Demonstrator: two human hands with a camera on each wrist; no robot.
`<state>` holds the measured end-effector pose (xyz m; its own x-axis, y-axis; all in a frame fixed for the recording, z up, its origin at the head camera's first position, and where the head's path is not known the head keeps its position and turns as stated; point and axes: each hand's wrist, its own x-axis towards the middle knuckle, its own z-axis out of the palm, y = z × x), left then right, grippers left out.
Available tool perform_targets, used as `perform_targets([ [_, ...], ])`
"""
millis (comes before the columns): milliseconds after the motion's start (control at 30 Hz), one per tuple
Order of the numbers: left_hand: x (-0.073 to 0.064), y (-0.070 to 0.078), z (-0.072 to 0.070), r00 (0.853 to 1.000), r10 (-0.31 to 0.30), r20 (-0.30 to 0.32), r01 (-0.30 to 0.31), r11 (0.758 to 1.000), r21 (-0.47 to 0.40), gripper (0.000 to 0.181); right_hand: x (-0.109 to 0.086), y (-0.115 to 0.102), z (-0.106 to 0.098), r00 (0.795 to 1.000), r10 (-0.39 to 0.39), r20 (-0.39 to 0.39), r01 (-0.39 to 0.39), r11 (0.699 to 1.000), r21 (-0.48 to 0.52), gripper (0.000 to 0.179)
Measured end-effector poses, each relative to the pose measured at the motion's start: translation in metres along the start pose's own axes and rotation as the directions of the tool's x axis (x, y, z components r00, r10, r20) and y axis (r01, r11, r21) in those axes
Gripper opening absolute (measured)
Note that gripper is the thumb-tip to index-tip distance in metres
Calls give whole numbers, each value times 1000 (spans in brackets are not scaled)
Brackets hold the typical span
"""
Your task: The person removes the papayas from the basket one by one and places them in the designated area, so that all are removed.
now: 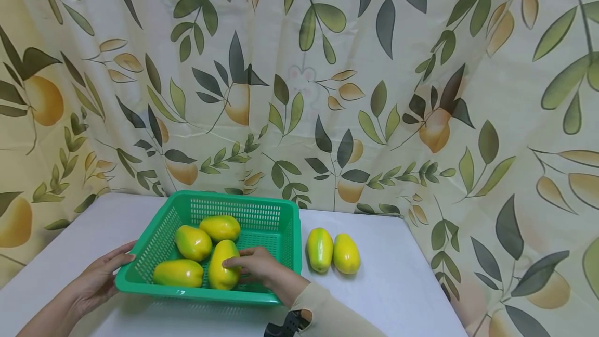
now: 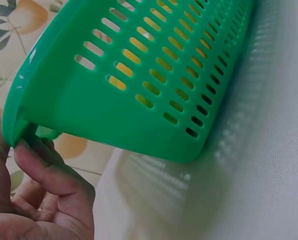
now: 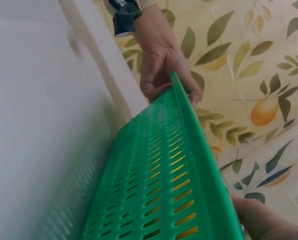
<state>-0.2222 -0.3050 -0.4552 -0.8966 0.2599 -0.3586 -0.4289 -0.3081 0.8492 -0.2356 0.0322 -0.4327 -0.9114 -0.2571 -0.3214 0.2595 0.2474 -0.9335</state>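
Observation:
A green plastic basket with slotted walls stands on the white table. Its left front corner rim is pinched between the thumb and fingers of my left hand; the left wrist view shows those fingers curled under the rim. Inside the basket my right hand holds a yellow-green mango, thumb on top and fingers at its right side, partly hidden. Three more mangoes lie around it: one at the front left, another behind that and a third farther back.
Two more mangoes, one streaked green and one yellower, lie side by side on the table right of the basket. A leaf-and-fruit patterned curtain hangs behind the table. A dark watch is on my right wrist.

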Motion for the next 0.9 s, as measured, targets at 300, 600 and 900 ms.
perform_targets([
  [300, 2, -2, 1, 1000, 8, -16, -7, 1000, 24, 23, 0, -1, -7, 1000, 15, 2, -15, 997, 77, 58],
  [600, 0, -1, 1, 1000, 10, -11, -10, 1000, 12, 24, 4, -4, -29, 1000, 8, 5, -8, 998, 63, 66],
  [900, 0, -1, 1, 1000, 4, -23, -3, 1000, 15, 22, 4, -7, -38, 1000, -1, 7, 0, 997, 74, 62],
])
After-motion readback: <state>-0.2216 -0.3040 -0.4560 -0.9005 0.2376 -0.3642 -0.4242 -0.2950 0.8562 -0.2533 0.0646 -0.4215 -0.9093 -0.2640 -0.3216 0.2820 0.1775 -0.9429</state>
